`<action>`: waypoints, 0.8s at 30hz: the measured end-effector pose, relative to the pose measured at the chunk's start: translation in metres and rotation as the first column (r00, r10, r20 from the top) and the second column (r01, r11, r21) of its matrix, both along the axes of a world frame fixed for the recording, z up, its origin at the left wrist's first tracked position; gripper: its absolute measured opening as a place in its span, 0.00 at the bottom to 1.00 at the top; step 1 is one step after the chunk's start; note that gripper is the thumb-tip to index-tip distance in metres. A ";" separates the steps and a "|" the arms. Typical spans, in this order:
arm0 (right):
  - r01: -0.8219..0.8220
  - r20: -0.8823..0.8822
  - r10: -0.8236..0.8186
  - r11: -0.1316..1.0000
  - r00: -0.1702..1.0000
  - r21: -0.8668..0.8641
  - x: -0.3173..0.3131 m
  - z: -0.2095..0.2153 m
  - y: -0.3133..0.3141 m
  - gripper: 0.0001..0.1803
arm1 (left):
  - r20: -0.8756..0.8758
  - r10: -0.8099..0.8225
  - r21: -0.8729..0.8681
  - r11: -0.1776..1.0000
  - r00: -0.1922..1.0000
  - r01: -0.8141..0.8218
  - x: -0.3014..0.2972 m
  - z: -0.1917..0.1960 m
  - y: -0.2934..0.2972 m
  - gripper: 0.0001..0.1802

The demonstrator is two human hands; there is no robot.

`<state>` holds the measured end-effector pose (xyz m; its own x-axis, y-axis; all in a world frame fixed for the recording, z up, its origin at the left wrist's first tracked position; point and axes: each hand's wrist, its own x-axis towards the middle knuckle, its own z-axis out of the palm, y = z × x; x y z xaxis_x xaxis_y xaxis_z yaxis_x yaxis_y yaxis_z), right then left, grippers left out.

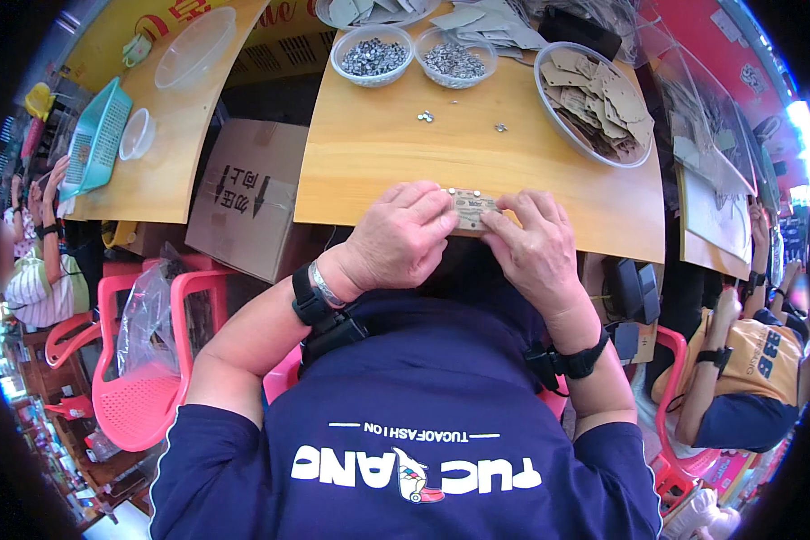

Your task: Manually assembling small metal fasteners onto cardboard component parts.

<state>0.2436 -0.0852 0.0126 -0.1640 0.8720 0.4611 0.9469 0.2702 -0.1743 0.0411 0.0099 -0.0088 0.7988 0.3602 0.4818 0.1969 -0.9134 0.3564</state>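
I see a small tan rectangular cardboard tag with silver metal studs [471, 208] sitting at the near edge of the light wooden table [378, 153], pinched from both sides: my left hand [403, 236] grips its left end, my right hand [533, 243] its right. Farther back stand two clear plastic bowls of silver studs [372, 56] and a large clear bowl of tan cardboard pieces [596, 101].

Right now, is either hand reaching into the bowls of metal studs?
No. Both the left hand and right hand pinch a small tan tag at the table's near edge, away from the stud bowls.
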 end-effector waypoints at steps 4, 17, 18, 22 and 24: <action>-0.060 -0.196 0.025 0.983 0.980 -0.176 0.016 0.006 0.004 0.09 | -0.046 -0.014 0.079 0.997 0.999 0.018 -0.002 -0.018 0.002 0.19; 0.119 -0.012 -0.221 0.568 0.975 -0.815 0.015 0.031 0.099 0.17 | 0.054 -0.070 0.037 0.997 0.996 0.068 -0.008 -0.029 0.012 0.20; 0.147 0.029 -0.218 0.550 0.976 -0.822 0.014 0.033 0.104 0.18 | 0.042 -0.064 0.046 0.997 0.997 0.063 -0.008 -0.031 0.013 0.20; 0.140 0.062 -0.160 0.544 0.985 -0.827 0.017 0.030 0.114 0.19 | 0.061 -0.065 0.060 0.996 0.996 0.061 -0.007 -0.034 0.014 0.20; 0.111 0.067 -0.100 0.534 0.993 -0.838 0.019 0.027 0.117 0.20 | 0.068 -0.066 0.055 0.997 0.995 0.062 -0.008 -0.036 0.014 0.20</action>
<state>0.2628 0.0318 0.0398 -0.0443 0.8693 -0.4924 0.9615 -0.0967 -0.2571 0.0327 0.0242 -0.0445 0.7831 0.2821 0.5542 0.1136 -0.9411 0.3185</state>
